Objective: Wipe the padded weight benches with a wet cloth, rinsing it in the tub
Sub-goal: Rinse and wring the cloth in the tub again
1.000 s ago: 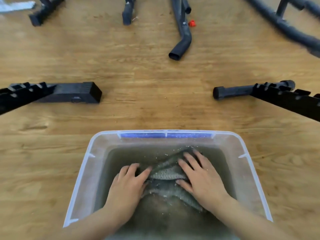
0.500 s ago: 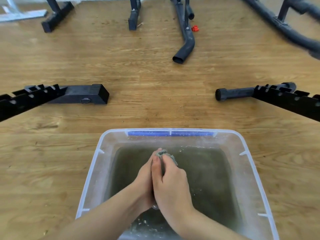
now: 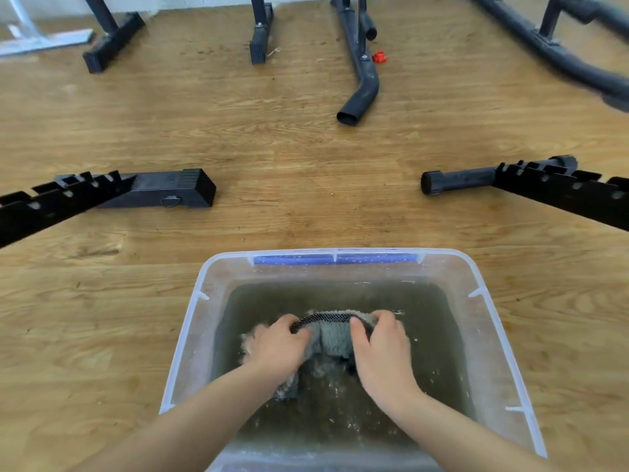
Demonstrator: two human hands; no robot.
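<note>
A clear plastic tub (image 3: 190, 335) stands on a wooden floor (image 3: 306, 148) at the near centre, holding murky grey-brown water (image 3: 429, 335) flecked with white; a blue strip (image 3: 333, 258) runs along its far rim. Beyond the tub, a black notched bar (image 3: 51, 206) comes in from the left and ends in a blocky rectangular foot (image 3: 170, 192), and a second notched bar (image 3: 561, 192) comes in from the right, ending in a round tube. They are well apart, with open floor between them. Farther off lie a bent black tube (image 3: 360, 97), a small red part (image 3: 378, 57) just beside it, two black frame legs (image 3: 112, 42) and a curved tube (image 3: 544, 46) at the far right. Both forearms reach in over the tub's near rim, backs of the hands up. The left hand (image 3: 277, 347) and right hand (image 3: 383, 345) each have fingers curled round a grey cloth (image 3: 332, 338), thumbs turned inward. The cloth is in the middle of the tub at the water's surface, stretched between the hands with its long axis running left to right, its dark mesh edge arching on the far side. A fold trails toward the near side under the left hand.
</note>
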